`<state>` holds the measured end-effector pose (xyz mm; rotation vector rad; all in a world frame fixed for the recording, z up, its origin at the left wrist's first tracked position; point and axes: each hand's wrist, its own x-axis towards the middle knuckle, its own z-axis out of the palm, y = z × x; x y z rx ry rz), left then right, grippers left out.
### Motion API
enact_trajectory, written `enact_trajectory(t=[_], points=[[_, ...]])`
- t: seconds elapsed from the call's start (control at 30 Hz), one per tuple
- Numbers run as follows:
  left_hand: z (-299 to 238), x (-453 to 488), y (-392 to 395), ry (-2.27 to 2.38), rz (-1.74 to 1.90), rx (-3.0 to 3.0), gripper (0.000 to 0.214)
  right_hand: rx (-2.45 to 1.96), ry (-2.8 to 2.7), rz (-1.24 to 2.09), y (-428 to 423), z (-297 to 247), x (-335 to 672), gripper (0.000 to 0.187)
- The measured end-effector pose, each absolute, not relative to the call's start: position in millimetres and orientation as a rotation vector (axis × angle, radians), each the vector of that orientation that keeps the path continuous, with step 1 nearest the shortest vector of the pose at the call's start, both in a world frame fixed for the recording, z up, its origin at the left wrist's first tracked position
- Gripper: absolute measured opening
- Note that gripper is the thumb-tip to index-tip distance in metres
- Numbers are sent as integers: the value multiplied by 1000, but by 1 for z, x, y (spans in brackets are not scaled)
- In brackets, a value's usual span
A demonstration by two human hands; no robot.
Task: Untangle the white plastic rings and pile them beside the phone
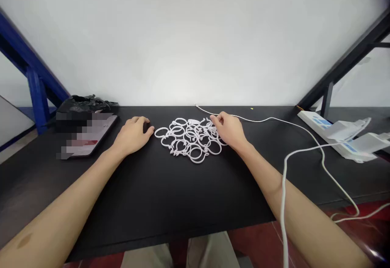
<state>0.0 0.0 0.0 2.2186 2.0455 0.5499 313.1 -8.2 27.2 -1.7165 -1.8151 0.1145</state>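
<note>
1. White rings (189, 137): a loose, overlapping cluster at the middle of the black table (170, 197), between your two hands; small hook-like or clip-like ends show on several.
2. Your left hand (132, 134): just left of the rings and apart from them, thumb spread wide from the fingers, nothing visible in the gap.
3. Your right hand (229, 129): at the cluster's right edge, thumb and forefinger bent and narrow; you cannot tell from this view whether they pinch a ring.
4. Handling (judged): each ring is probably light, smooth plastic, fairly stiff with slight spring; the thin projections look the likeliest to snag or snap.
5. Hold (judged): pinch a plain stretch of band, away from the projections. The leftmost ring (156, 134) offers you an exposed outer band; overlapped ones may drag neighbours along.
</note>
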Motion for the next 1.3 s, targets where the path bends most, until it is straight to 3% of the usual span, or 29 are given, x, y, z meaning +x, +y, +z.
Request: enact_trajectory(t=[0.47, 0.7, 0.93, 1.3], points=[[3, 1, -1, 2025, 584, 2271, 38, -1324, -1690, 270, -32, 44, 287, 37], [14, 14, -12, 1968, 804, 2339, 30, -1289, -1728, 297, -35, 41, 283, 42], [29, 42, -36, 1606, 1090, 2573, 22, -1259, -1658, 278, -35, 38, 282, 47], [28, 85, -56, 1201, 1174, 2613, 16, -1076, -1728, 358, -43, 36, 261, 45]])
